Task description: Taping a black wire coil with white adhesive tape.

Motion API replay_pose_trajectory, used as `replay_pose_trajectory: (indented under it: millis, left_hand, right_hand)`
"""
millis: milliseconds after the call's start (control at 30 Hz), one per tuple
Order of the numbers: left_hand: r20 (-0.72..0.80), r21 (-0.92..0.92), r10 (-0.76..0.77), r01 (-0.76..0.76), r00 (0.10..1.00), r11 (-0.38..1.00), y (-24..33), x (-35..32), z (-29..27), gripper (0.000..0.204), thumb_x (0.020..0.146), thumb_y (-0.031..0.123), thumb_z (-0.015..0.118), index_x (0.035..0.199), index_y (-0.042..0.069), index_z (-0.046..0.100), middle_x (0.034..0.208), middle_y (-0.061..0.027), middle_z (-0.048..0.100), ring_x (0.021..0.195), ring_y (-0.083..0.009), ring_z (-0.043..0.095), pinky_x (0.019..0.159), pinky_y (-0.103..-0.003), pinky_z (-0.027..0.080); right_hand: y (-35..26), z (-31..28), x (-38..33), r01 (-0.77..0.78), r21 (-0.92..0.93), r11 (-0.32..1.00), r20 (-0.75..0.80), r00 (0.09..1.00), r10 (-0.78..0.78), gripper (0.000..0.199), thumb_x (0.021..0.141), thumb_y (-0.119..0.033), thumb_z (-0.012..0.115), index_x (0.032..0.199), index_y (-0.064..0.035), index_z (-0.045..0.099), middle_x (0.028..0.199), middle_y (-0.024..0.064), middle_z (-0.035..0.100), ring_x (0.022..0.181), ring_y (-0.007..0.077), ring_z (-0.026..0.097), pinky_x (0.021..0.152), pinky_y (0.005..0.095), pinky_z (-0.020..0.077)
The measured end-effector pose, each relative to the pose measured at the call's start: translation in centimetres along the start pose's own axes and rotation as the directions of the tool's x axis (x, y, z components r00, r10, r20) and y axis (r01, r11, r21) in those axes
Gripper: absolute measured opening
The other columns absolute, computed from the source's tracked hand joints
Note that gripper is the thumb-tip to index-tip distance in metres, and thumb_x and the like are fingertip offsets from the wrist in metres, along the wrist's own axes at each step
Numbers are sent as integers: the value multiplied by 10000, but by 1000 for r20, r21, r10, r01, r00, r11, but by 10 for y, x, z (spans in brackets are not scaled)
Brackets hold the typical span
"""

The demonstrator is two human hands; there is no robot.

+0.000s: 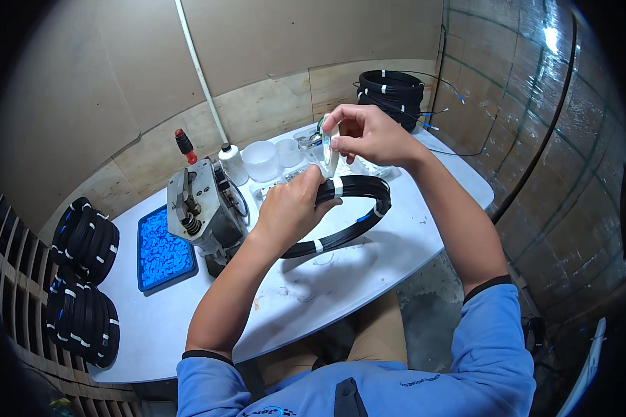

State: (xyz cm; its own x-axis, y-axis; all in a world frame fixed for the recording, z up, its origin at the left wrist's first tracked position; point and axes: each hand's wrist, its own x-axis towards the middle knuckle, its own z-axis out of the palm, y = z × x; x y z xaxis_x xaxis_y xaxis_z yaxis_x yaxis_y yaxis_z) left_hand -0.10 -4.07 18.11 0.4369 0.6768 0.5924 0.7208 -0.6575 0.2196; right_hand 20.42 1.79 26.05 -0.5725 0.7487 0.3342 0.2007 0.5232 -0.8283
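Observation:
My left hand (292, 208) is closed round a coil of black cable (360, 185), which hangs tilted above the white table. White tape bands wrap the coil in several places, and a small blue piece (364, 217) shows on its inner side. Between the thumb and fingers of my right hand (374, 135) is a roll of white tape (331, 149), held upright just above the left hand. Tape seems to run from the roll down to the coil by my left fingers, though the exact contact is hidden.
A grey metal machine (205, 201) stands left on the table (306, 288), beside a tray (143, 283) of small blue parts. Behind are a screwdriver (184, 144), a white bottle (232, 165) and plastic tubs (261, 163). Cable coils stack at far right (389, 94) and far left (83, 316).

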Motion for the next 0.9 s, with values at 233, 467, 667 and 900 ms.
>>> replay_pose_trajectory:
  millis: [233, 467, 667, 900]
  left_hand:
    - [2, 3, -62, 62, 998, 998, -10, 6, 0, 450, 796, 251, 807, 1010, 25, 482, 830, -198, 684, 741, -408, 680, 627, -478, 544]
    - [-15, -1, -38, 38, 999, 999, -11, 6, -2, 416, 763, 142, 788, 1021, 32, 480, 826, -205, 680, 749, -421, 674, 634, -487, 542]
    - [-25, 22, -19, 19, 1000, 1000, -6, 9, 1, 424, 765, 159, 795, 1020, 35, 479, 853, -199, 682, 752, -416, 672, 626, -482, 536]
    - [-36, 44, -23, 24, 999, 999, -6, 5, 1, 411, 773, 168, 792, 1003, 42, 475, 846, -175, 681, 753, -413, 669, 623, -482, 535]
  right_hand:
    - [-5, 51, -69, 437, -623, 649, -9, 826, -564, 221, 763, -5, 664, 975, -65, 643, 841, 114, 646, 752, 238, 618, 640, 361, 498]
    - [31, 125, -162, 339, -784, 520, 5, 841, -541, 177, 745, -49, 666, 908, -102, 621, 1192, 206, 636, 1055, 345, 640, 858, 433, 504]
    - [56, 109, -158, 201, -225, 953, -570, 767, -296, 136, 904, -153, 655, 916, -41, 579, 891, 110, 687, 753, 206, 649, 670, 321, 521]
    - [9, 94, -111, -36, 517, 855, -367, 893, 260, 203, 978, -176, 638, 950, -39, 490, 792, 103, 692, 685, 128, 674, 626, 271, 551]
